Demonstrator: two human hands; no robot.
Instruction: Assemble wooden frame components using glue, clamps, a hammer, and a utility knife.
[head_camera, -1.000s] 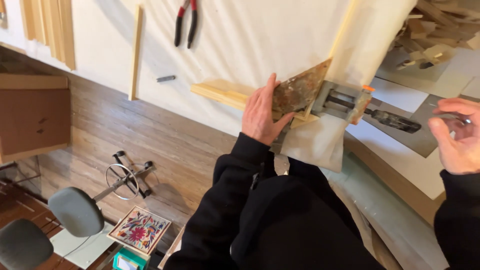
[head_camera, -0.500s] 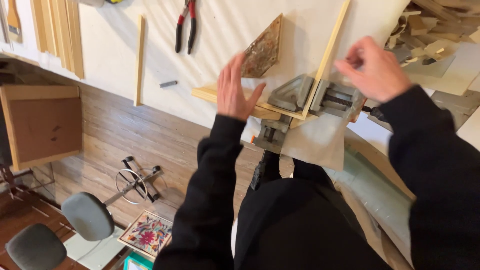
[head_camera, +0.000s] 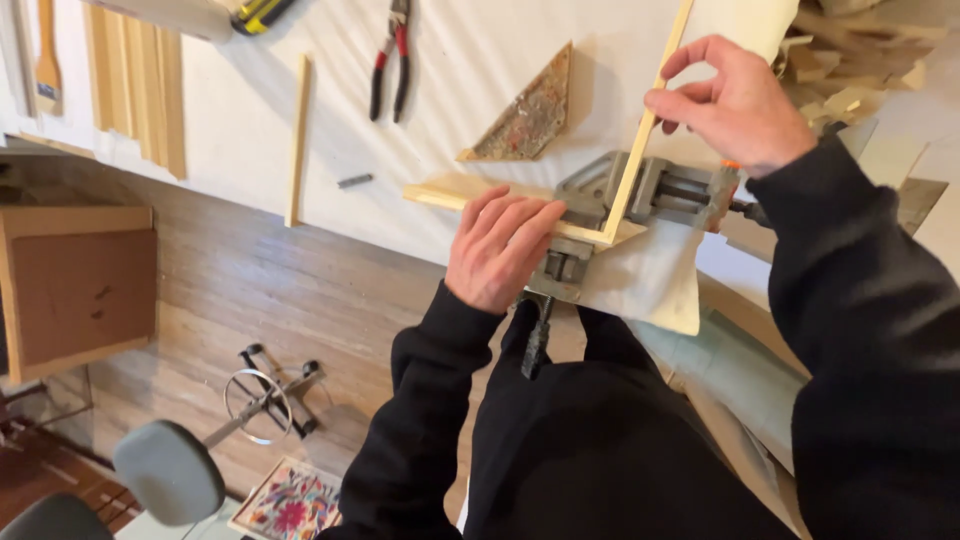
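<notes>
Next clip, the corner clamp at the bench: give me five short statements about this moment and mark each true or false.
1. The left hand rests flat on the wooden strip lying along the bench edge. True.
2. The right hand holds the pliers. False: it pinches the upright thin wooden strip; the red-handled pliers lie untouched on the white bench cover.
3. The two strips meet at a corner in the grey metal corner clamp. True.
4. The triangular speckled piece is in the left hand. False: it lies on the cover, beyond the clamp.
5. A single loose strip lies left of the pliers. True.
</notes>
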